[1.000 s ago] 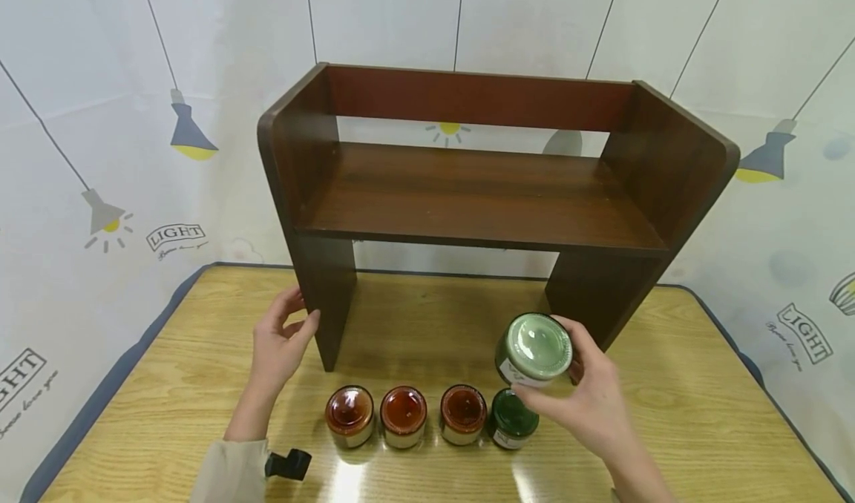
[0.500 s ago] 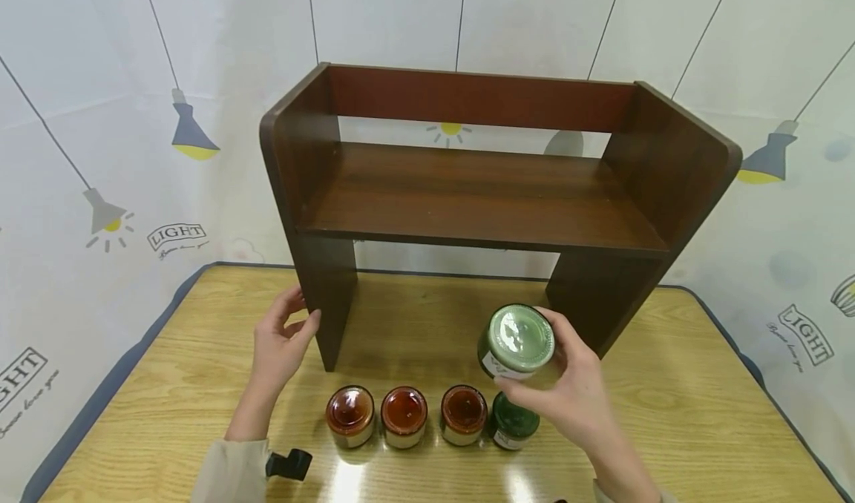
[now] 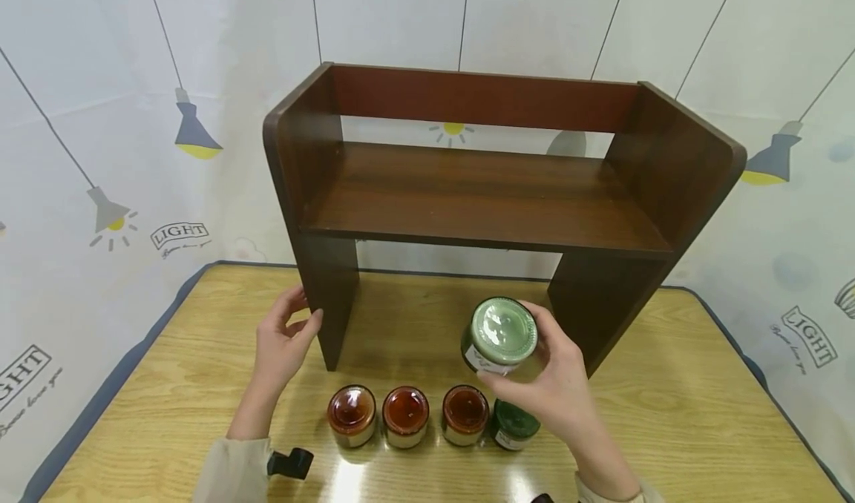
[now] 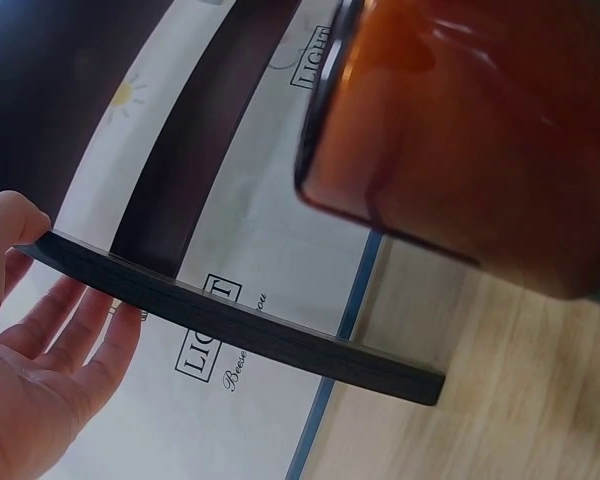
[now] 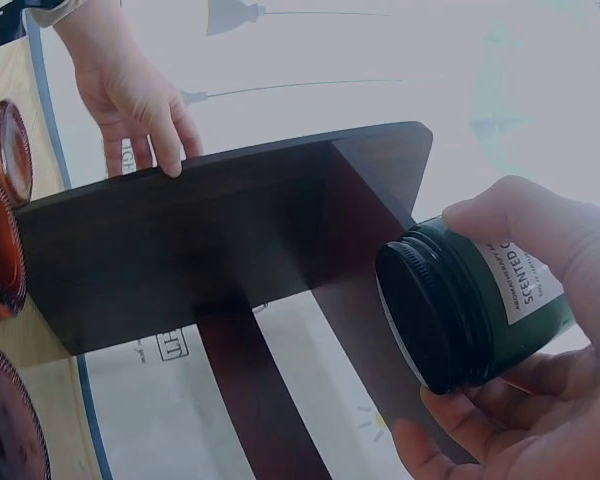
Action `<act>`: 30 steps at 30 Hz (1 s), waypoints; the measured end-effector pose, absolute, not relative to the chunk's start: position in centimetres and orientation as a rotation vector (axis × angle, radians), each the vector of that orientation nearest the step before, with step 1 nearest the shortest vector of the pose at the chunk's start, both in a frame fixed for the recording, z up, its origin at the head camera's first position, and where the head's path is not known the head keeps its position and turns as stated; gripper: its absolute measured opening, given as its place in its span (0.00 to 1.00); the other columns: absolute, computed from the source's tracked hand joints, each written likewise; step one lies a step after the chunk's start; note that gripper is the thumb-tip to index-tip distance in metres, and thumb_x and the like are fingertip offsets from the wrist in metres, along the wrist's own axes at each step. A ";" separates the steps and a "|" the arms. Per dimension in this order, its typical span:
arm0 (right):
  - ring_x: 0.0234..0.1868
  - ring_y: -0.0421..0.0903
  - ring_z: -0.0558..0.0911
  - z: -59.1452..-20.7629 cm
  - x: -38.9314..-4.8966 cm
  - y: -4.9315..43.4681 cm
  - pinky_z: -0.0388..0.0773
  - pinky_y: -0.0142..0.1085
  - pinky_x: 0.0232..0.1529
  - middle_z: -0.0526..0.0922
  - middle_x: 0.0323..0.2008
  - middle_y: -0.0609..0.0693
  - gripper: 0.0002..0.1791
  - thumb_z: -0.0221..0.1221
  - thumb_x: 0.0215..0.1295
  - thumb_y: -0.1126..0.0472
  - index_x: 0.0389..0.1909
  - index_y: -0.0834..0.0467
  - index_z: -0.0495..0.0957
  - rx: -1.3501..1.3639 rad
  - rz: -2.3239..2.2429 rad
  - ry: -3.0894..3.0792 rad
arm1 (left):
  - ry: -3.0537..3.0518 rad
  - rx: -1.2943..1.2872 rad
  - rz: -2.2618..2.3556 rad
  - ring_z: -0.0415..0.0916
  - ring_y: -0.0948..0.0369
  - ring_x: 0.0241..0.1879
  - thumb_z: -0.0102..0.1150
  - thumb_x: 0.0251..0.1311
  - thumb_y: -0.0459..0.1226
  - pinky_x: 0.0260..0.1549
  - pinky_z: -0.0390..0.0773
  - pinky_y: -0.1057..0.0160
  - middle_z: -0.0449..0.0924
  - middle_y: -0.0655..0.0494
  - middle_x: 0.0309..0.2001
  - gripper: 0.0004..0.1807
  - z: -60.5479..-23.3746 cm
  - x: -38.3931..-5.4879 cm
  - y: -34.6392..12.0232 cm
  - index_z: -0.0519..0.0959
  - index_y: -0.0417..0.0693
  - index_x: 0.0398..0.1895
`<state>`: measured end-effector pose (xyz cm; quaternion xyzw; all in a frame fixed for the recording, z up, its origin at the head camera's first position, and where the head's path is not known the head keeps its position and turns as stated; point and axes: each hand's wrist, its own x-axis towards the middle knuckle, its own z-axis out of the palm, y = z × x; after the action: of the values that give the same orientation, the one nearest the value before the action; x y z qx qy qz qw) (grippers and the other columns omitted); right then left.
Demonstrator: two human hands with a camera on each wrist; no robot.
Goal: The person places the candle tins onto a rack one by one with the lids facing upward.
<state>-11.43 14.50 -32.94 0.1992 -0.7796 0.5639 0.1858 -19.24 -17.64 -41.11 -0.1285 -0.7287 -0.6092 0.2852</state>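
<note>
My right hand [image 3: 557, 380] grips a green scented candle jar [image 3: 504, 332] between thumb and fingers, in the air before the lower opening of a dark wooden shelf unit [image 3: 487, 202]. Its pale glass base faces up in the head view; the right wrist view shows its black lid [image 5: 425, 320] and white label [image 5: 525, 280]. My left hand [image 3: 283, 343] holds the front edge of the unit's left side panel [image 4: 230, 310], thumb on one face, fingers on the other. Below stand three amber jars [image 3: 352, 415] and a second green jar [image 3: 514, 423], partly behind my right hand.
The jars stand in a row on a wood-grain table [image 3: 668, 414], just in front of the shelf unit. A white backdrop with printed lamps [image 3: 194, 128] rises behind and at both sides. A black strap piece [image 3: 290, 463] sticks out from my left sleeve.
My right hand has carried the green candle jar leftward and slightly up in the head view. My left hand stays on the side panel, and the row of jars has not moved.
</note>
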 end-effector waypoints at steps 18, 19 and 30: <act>0.47 0.43 0.76 -31.8 -12.3 12.1 0.77 0.33 0.45 0.78 0.47 0.49 0.39 0.73 0.34 0.71 0.53 0.60 0.72 0.656 1.591 -2.236 | -1.957 -0.340 -1.626 0.74 0.70 0.42 0.57 0.54 0.20 0.33 0.78 0.75 0.76 0.67 0.42 0.21 -41.1 -19.2 -17.7 0.74 0.31 0.53; 0.47 0.43 0.76 -31.6 -12.4 12.0 0.77 0.33 0.45 0.78 0.47 0.48 0.39 0.74 0.33 0.71 0.54 0.59 0.72 0.660 1.585 -2.240 | -1.955 -0.340 -1.627 0.74 0.70 0.42 0.57 0.53 0.20 0.33 0.78 0.75 0.76 0.67 0.42 0.21 -41.1 -19.2 -17.7 0.74 0.31 0.53; 0.46 0.44 0.76 -30.6 -12.8 10.9 0.78 0.34 0.45 0.78 0.47 0.49 0.39 0.73 0.34 0.71 0.54 0.60 0.71 0.705 1.571 -2.221 | -1.953 -0.339 -1.629 0.74 0.70 0.42 0.57 0.53 0.20 0.33 0.78 0.75 0.76 0.67 0.41 0.21 -41.1 -19.3 -17.7 0.74 0.31 0.53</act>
<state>-12.81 10.87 -30.63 0.2475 -0.7795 0.5513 0.1648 -19.25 -17.75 -41.09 -0.1267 -0.7299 -0.6087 0.2841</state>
